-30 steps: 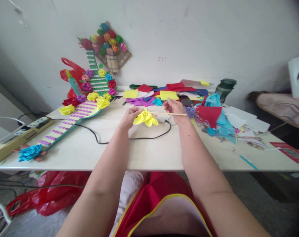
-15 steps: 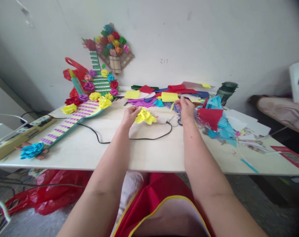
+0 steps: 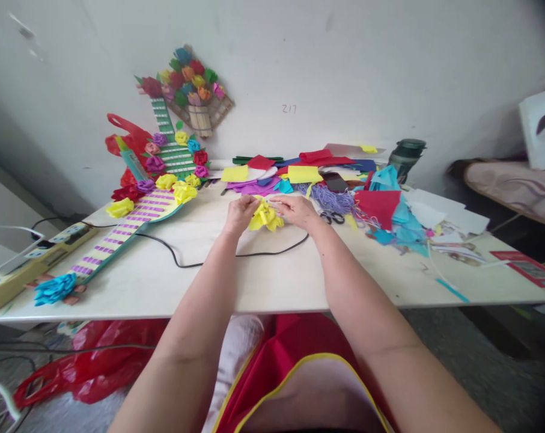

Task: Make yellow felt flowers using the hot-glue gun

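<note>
A yellow crepe-paper flower (image 3: 266, 219) with ruffled petals is held just above the table, between my two hands. My left hand (image 3: 240, 214) is closed, its thumb and fingers pinching the flower at its left side. From the right, my right hand (image 3: 298, 211) reaches in, thumb and fingertips pressed together at the flower's upper right edge. The flower partly hides the fingertips. Beyond my right wrist lies a pair of scissors (image 3: 333, 217) with dark handles, beside tangled purple paper shreds (image 3: 328, 197).
At the left stands a guitar-shaped craft (image 3: 139, 219) trimmed with paper flowers, near a power strip (image 3: 42, 255). Coloured paper sheets (image 3: 303, 174) line the back. A black cable (image 3: 177, 255) crosses the table. At the right are blue paper scraps (image 3: 402, 225) and a dark bottle (image 3: 405, 159).
My right hand has come left from the scissors and purple shreds to the yellow flower, uncovering the scissors and a dark phone-like object. My left hand still holds the flower.
</note>
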